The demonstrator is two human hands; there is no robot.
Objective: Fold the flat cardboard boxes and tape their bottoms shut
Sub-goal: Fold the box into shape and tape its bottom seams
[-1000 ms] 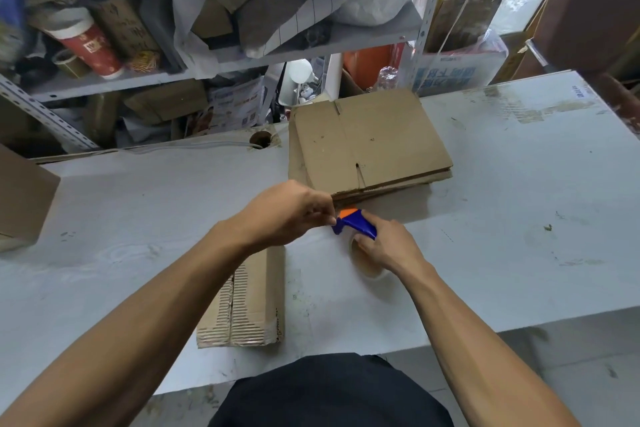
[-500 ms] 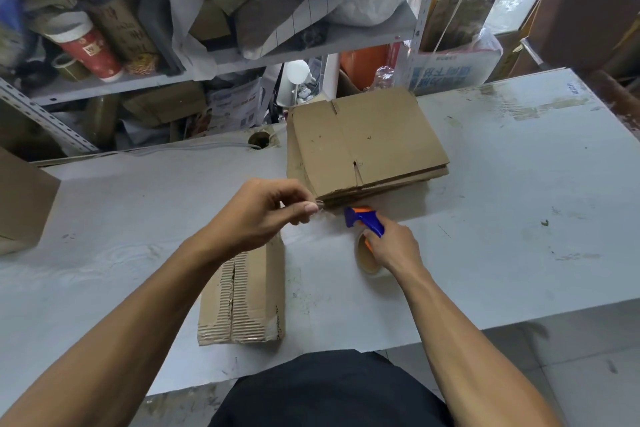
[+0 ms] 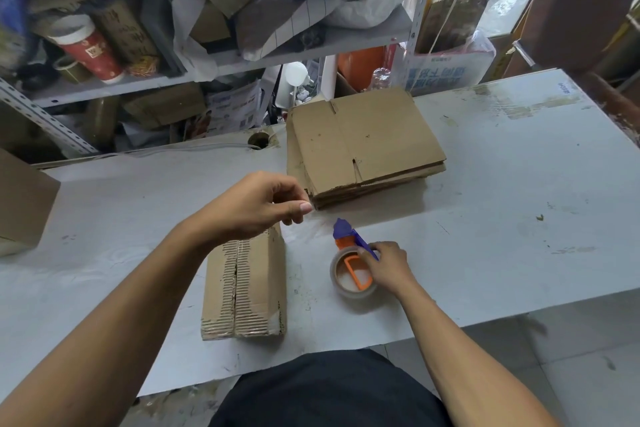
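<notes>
Clear tape between left-hand fingers

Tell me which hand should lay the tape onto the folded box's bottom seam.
Left, probably. The left hand hovers right above the folded box and seems to pinch the tape's free end. The right hand holds the tape dispenser on the table, beside the box, so it can feed tape.

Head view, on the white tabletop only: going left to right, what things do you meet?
Brown cardboard box at the left edge → folded brown box with torn corrugated bottom → clear tape roll in its orange-and-blue dispenser, held by the right hand.
</notes>
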